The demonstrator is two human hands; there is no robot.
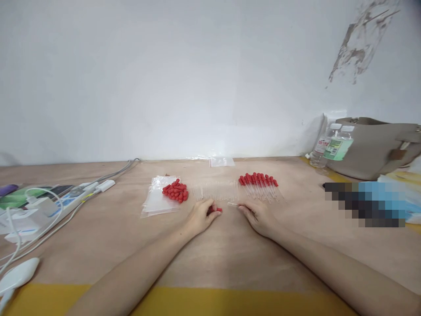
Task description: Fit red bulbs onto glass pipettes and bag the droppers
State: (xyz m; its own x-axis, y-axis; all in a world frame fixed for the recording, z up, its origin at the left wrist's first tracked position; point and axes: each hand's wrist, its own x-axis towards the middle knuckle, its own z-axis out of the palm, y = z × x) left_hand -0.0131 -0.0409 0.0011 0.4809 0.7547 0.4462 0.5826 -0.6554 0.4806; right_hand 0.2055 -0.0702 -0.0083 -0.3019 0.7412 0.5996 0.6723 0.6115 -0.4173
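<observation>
Between the thumb and fingers of my left hand point(203, 216) is a red rubber bulb point(219, 210), its end pointing right. My right hand point(258, 215) pinches a thin clear dropper tube point(232, 204), whose end points left towards the bulb; the two are a small gap apart. Just beyond my hands lies a row of clear dropper tubes point(213, 190) without bulbs. A heap of red bulbs point(176, 191) rests on clear plastic bags point(158, 202) at the left. Droppers with red bulbs fitted point(259, 184) lie side by side at the right.
A power strip point(70, 199) with chargers and white cables runs along the left. Two bottles point(338, 145) and a grey handbag point(375, 149) stand at the back right. A small plastic bag point(222, 162) lies by the wall. Blue material point(388, 199) at the right is partly blurred.
</observation>
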